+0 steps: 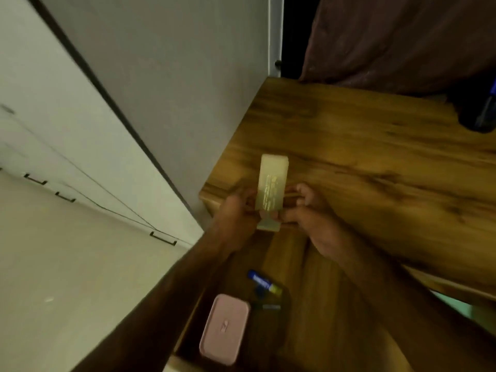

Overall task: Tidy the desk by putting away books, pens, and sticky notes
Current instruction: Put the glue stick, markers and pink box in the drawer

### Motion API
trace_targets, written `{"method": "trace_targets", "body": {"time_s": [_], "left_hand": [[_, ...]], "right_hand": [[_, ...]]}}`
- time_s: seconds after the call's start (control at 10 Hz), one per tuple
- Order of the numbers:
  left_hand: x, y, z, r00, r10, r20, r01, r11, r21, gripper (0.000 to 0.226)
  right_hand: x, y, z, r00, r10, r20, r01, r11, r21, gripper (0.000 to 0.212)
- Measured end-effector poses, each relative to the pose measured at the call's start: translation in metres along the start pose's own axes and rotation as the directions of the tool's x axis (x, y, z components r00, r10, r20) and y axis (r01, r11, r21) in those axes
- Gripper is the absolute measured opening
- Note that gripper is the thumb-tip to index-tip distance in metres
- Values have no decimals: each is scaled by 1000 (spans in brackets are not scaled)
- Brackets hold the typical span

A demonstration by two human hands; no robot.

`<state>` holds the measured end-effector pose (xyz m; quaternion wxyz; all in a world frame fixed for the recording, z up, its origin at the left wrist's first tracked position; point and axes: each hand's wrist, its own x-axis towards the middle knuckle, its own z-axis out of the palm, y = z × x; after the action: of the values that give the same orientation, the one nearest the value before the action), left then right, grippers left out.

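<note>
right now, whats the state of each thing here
sticky note pad: held between both hands
left hand: grips the pad's left side
right hand: grips the pad's right side
drawer: open
pink case: closed, lying in the drawer
blue and yellow tube: lying in the drawer

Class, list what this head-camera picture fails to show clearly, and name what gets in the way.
Head view:
- Print on the pale pack: motion blur, unreadable.
- Pack's lower end: covered by the left hand and right hand gripping it.
- Dark object on the desk: cut off by the right edge.
- Blue-and-yellow item in the drawer: too blurred to identify.
- Drawer's right part: hidden under the right forearm.
</note>
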<state>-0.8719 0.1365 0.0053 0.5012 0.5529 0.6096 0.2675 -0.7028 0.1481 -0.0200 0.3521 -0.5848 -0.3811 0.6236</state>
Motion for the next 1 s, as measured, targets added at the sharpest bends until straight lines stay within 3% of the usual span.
{"method": "trace_targets", "body": {"time_s": [0.2,0.3,0.6,0.8,1.0], "left_hand": [[-81,-68,16,984,-162,72,156,984,88,43],[-88,-87,17,977,-203,58,180,944,275,47],[-40,-93,15,976,-216,-21,180,750,637,34],[-25,-100,26,983,-186,-9,123,616,778,29],[-22,-103,30,972,-221,84,56,561,826,37]], "right_hand": [[-64,85,33,982,172,80,-166,983,-74,58],[-68,106,48,963,257,80,-246,961,-123,59],[-28,103,80,933,353,-69,-360,919,-159,31],[-11,108,83,919,363,-151,-393,864,-314,36],[4,128,82,935,282,-215,-343,875,-341,21]]}}
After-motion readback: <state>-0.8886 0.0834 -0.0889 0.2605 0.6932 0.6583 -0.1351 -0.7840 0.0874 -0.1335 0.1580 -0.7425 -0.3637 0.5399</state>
